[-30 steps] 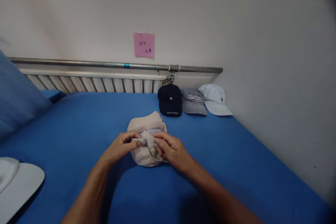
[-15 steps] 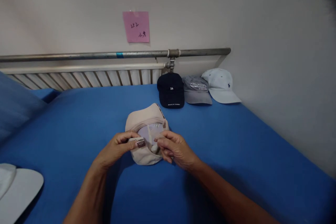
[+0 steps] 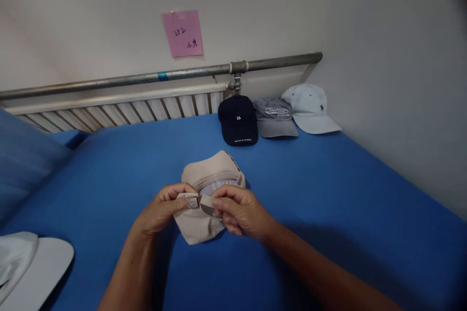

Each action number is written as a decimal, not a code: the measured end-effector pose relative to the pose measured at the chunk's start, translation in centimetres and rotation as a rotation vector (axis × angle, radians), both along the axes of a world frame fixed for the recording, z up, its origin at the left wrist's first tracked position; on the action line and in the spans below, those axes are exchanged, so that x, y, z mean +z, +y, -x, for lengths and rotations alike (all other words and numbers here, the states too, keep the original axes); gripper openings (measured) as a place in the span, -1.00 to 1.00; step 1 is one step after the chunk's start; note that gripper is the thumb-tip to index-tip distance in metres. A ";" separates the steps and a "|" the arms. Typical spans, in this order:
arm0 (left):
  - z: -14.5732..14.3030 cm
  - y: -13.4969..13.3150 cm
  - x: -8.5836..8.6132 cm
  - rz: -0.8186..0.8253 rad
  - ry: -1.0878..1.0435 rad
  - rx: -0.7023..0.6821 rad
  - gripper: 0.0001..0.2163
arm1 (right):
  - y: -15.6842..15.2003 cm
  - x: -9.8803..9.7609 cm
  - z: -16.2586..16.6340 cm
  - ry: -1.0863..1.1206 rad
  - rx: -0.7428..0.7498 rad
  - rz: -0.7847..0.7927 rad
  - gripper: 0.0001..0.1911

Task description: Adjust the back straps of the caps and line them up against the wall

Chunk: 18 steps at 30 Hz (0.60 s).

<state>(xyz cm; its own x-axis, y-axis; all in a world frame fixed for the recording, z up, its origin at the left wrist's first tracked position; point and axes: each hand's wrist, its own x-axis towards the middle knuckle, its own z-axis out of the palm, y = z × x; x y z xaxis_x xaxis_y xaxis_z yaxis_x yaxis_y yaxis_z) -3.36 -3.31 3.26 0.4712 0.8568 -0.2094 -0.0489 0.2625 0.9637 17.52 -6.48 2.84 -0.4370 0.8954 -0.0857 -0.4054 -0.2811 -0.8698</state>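
Left grip: one left hand [image 3: 163, 206], closed to a pinch; I see the thumb laid against one metal buckle [image 3: 191, 202], with the index finger along the upper edge.
Right grip: one right hand [image 3: 242, 211], also pinched shut, thumb and index finger on one strap end [image 3: 206, 200], the other fingers curled beneath.
Gap: buckle and strap end sit just beside each other; I make them out as apart, the strap end outside the buckle.
Cap in hand: one beige cap [image 3: 199, 228], between and below both hands, brim pointing away towards the wall, back opening uppermost, pale lilac lining showing. I cannot tell how much of it rests on the blue worktop [image 3: 120, 175].
Back row: three caps near the wall, side by side: one navy cap [image 3: 239, 126], one grey cap [image 3: 274, 119] in the middle, one pale blue cap [image 3: 310, 102] on the right, brims facing me.
Lower left: one white cap [image 3: 44, 267], cut by my frame edge, well apart from the others. That makes five caps.
Wall: one pink note [image 3: 182, 34] reading 252 above two characters, one metal pipe [image 3: 124, 80] with one blue band [image 3: 162, 76], one radiator [image 3: 127, 112] below.
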 end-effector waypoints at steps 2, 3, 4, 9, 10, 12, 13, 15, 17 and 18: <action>-0.2 0.0 0.0 0.025 -0.012 0.007 -0.73 | 0.0 0.0 0.1 -0.006 -0.012 0.011 -0.80; -0.3 0.0 0.1 0.031 -0.011 0.010 -0.72 | 0.0 0.1 0.1 -0.010 -0.015 0.017 -0.80; -0.3 0.1 0.1 0.032 -0.005 0.012 -0.72 | 0.0 0.1 0.1 -0.017 -0.012 0.023 -0.81; -0.3 0.2 0.0 0.018 0.041 0.006 -0.71 | 0.0 0.4 0.0 -0.052 0.024 0.052 -0.83; -0.2 0.1 0.0 0.019 0.043 -0.001 -0.71 | 0.0 0.4 0.0 -0.058 0.030 0.056 -0.83; -0.2 0.1 -0.1 0.019 0.037 -0.013 -0.69 | 0.0 0.4 -0.1 -0.072 0.044 0.064 -0.84; -0.2 0.1 -0.2 0.019 0.035 -0.015 -0.68 | 0.0 0.4 -0.1 -0.077 0.054 0.064 -0.85; -0.2 0.1 -0.2 0.021 0.035 -0.009 -0.68 | 0.1 0.3 -0.2 -0.072 0.072 0.062 -0.86; -0.2 0.1 -0.2 0.034 0.046 -0.006 -0.69 | 0.1 0.2 -0.2 -0.054 0.087 0.059 -0.87; -0.2 0.1 -0.2 0.042 0.049 -0.006 -0.69 | 0.1 0.2 -0.2 -0.047 0.092 0.058 -0.87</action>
<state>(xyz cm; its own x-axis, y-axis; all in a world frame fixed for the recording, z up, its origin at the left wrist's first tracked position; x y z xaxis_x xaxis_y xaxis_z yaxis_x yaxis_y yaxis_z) -3.15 -3.23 3.06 0.4644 0.8440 -0.2684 -0.0005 0.3033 0.9529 17.75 -6.34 3.00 -0.5112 0.8448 -0.1583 -0.3345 -0.3652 -0.8688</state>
